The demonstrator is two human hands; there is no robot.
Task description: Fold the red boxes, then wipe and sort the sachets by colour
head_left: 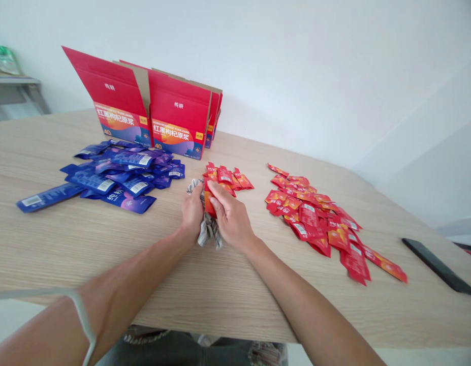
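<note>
Close together over the middle of the table are my two hands. My left hand [192, 211] is closed around a grey striped cloth [209, 231], whose crumpled ends hang below. A red sachet [210, 198] stands between the hands, pressed against the cloth; my right hand [232, 213] grips it with the thumb on top. Just beyond my fingers lies a small group of red sachets [225, 176]. To the right spreads a larger pile of red sachets [311, 218]. On the left is a heap of blue sachets [121, 170], some overlapping. The lower part of the held sachet is hidden by my fingers.
Red cartons with raised lids, one at the left [117, 104] and one beside it [178, 117], stand at the back near the white wall, with more behind. A black phone-like slab [437, 264] lies at the right edge of the wooden table [162, 290]. A white cord crosses my left forearm.
</note>
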